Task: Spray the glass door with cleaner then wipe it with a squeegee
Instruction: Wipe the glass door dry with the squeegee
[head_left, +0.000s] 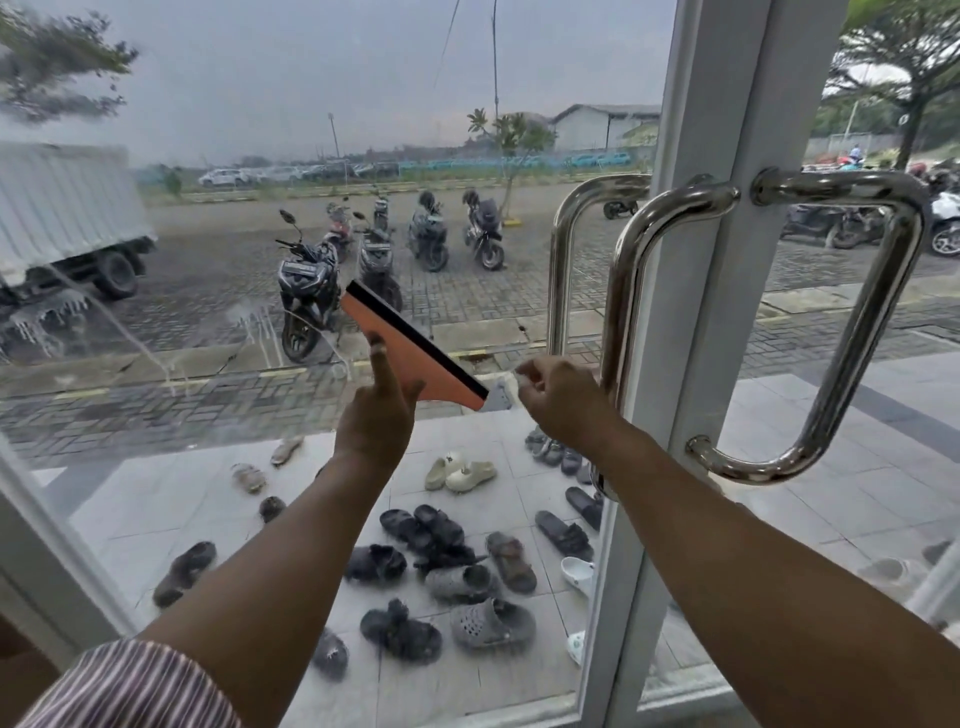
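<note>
A: The squeegee (410, 345) is up in front of the glass door (234, 104), near the middle of your view. Its orange back faces you and its black blade runs from ten o'clock down to four o'clock. I can't tell whether the rubber touches the pane.

B: Your left hand (376, 421) grips it from below, thumb round one side, forefinger laid straight up the orange back. Your right hand (563, 400), at three o'clock of the squeegee, has its fingers bunched, pinching a pale scrap (508, 385) at the blade's lower end. The scrap is too blurred to name.

A: Look at the surface. At nine o'clock of the squeegee the pane carries white foam drips (47, 317), with thinner runs (257, 325) closer in, and the upper glass looks hazy.

B: At three o'clock, past your right hand, stands the white door frame (691, 322) with a chrome pull handle (626, 291). There's a second handle (862, 312) on the next leaf.

A: Through the glass at six o'clock, sandals (441, 551) lie scattered on a tiled porch (156, 499). At twelve there are parked motorbikes (311, 286), and at ten a truck (67, 218). Your striped sleeve (130, 686) shows at seven o'clock
</note>
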